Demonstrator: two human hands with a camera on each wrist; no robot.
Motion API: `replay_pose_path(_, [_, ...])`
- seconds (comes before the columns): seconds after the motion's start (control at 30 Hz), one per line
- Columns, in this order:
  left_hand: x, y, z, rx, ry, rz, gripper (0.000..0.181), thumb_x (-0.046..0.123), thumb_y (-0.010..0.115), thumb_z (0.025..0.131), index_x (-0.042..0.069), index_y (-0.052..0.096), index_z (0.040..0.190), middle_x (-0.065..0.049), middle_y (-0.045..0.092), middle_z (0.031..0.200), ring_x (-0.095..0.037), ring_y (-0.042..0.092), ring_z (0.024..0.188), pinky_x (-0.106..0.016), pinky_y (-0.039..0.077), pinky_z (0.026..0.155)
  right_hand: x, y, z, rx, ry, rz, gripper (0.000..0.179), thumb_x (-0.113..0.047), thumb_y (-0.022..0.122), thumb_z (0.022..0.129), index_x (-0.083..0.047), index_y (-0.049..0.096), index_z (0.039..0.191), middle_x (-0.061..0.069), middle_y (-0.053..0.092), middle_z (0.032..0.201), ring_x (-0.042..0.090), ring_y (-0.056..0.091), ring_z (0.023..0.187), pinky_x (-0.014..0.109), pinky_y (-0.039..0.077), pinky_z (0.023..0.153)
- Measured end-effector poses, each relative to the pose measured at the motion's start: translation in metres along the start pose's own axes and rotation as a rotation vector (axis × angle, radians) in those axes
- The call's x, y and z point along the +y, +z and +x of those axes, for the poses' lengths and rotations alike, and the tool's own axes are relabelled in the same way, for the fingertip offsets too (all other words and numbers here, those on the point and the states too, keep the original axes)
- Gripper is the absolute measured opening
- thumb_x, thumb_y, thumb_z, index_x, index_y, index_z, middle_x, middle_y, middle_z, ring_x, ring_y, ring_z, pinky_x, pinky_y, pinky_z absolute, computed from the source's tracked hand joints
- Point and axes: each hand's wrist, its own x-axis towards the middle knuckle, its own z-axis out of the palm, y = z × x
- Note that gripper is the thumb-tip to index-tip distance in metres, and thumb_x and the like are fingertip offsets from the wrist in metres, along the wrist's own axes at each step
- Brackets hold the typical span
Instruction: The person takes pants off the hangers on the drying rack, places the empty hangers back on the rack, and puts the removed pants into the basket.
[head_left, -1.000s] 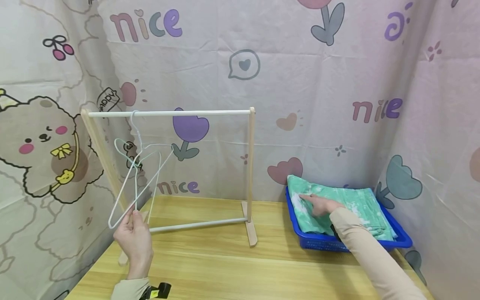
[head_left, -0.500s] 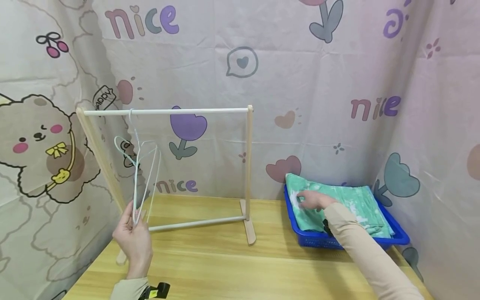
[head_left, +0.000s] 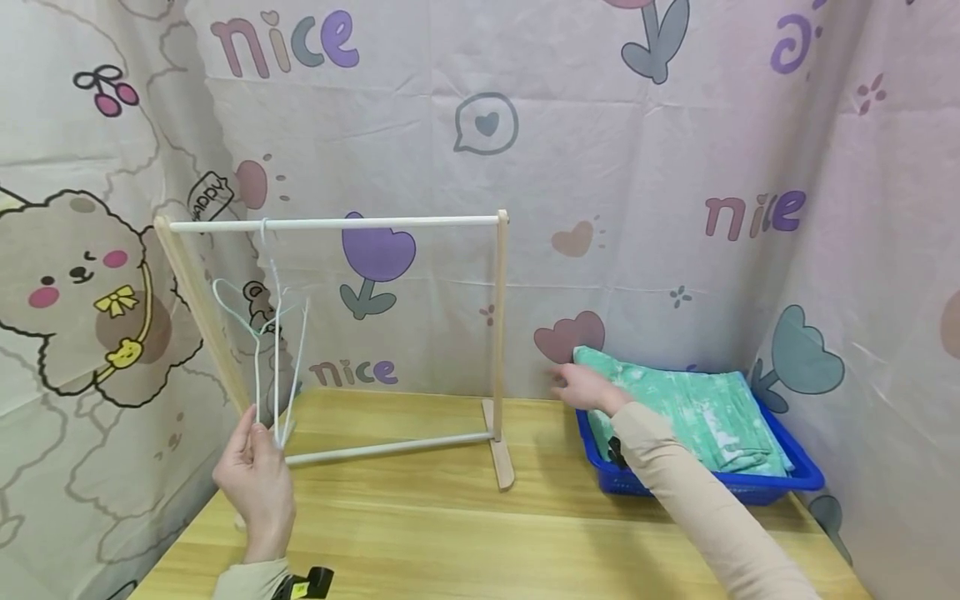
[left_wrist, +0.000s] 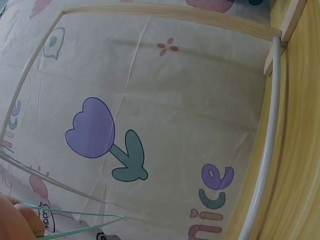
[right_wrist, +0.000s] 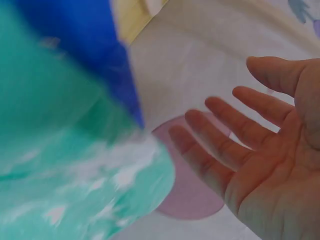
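Observation:
On the left, my left hand (head_left: 257, 485) pinches a pale green wire hanger (head_left: 257, 375) near its lower part, its hook pointing up. In the left wrist view, only the edge of that hand shows, with the green hanger (left_wrist: 80, 214) stretching out from it. A white hanger (head_left: 273, 271) hangs from the top rail of a small clothes rack (head_left: 360, 222), just behind the held one. My right hand (head_left: 587, 388) hovers at the left end of a blue basket (head_left: 626, 482), beside a folded green-and-white cloth (head_left: 705, 408). Its spread fingers (right_wrist: 210, 142) hold nothing in the right wrist view.
The rack's wooden right post (head_left: 501, 325) and lower bar (head_left: 397, 447) stand between the hands on a wooden table (head_left: 420, 533). Printed curtains (head_left: 450, 317) close off the back and both sides.
My right hand has lifted off the cloth and moved left to the basket's end. The held hanger has turned edge-on and shifted slightly left with my left hand.

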Motion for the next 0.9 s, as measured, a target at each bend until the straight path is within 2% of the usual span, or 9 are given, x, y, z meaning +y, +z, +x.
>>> replay_pose_path(0.17, [0.001,-0.005,0.001,0.007,0.037,0.067,0.035,0.011,0.049,0.101,0.007,0.061,0.133,0.010,0.034,0.047,0.000,0.026,0.037,-0.018,0.019,0.035,-0.022,0.006,0.011,0.050,-0.033,0.088,0.042,-0.013,0.055,0.097,0.000,0.055,0.136,0.020,0.067,0.119,0.032,0.066,0.107,0.044,0.054,0.090])
replay_pose_path(0.27, [0.002,-0.005,0.002,0.005,0.076,0.129,0.034,0.014,0.048,0.102,0.011,0.061,0.134,0.010,0.032,0.047,0.000,0.025,0.037,-0.020,0.019,0.036,-0.033,0.009,0.021,0.126,-0.040,0.149,0.045,-0.016,0.055,0.098,-0.002,0.050,0.141,0.019,0.065,0.123,0.031,0.064,0.111,0.044,0.053,0.094])
replay_pose_path(0.43, [0.005,-0.002,0.005,0.012,0.157,0.169,0.033,0.015,0.049,0.102,0.015,0.063,0.132,0.011,0.030,0.049,-0.001,0.023,0.039,-0.021,0.018,0.038,-0.053,0.011,0.037,0.272,-0.066,0.256,0.051,-0.015,0.056,0.100,0.000,0.041,0.146,0.024,0.057,0.133,0.037,0.060,0.118,0.046,0.050,0.099])
replay_pose_path(0.53, [0.012,0.001,0.004,0.029,0.205,0.198,0.032,0.013,0.050,0.102,0.014,0.064,0.130,0.011,0.031,0.050,-0.001,0.023,0.041,-0.020,0.018,0.039,-0.064,0.009,0.045,0.343,-0.096,0.321,0.055,-0.012,0.056,0.100,0.002,0.036,0.149,0.026,0.055,0.134,0.038,0.059,0.119,0.046,0.050,0.099])
replay_pose_path(0.7, [0.019,0.001,0.003,0.056,0.218,0.210,0.030,0.011,0.051,0.100,0.012,0.067,0.127,0.013,0.031,0.050,0.001,0.022,0.042,-0.019,0.017,0.040,-0.079,0.003,0.057,0.441,-0.116,0.399,0.054,-0.010,0.053,0.101,-0.001,0.033,0.150,0.022,0.058,0.130,0.034,0.062,0.117,0.040,0.054,0.095])
replay_pose_path(0.9, [0.021,-0.001,0.006,0.051,0.228,0.180,0.032,0.012,0.052,0.099,0.016,0.066,0.128,0.009,0.028,0.047,-0.001,0.020,0.039,-0.022,0.014,0.038,-0.092,-0.005,0.071,0.536,-0.088,0.427,0.040,-0.011,0.048,0.103,-0.007,0.041,0.143,0.019,0.062,0.122,0.031,0.063,0.115,0.041,0.055,0.092])
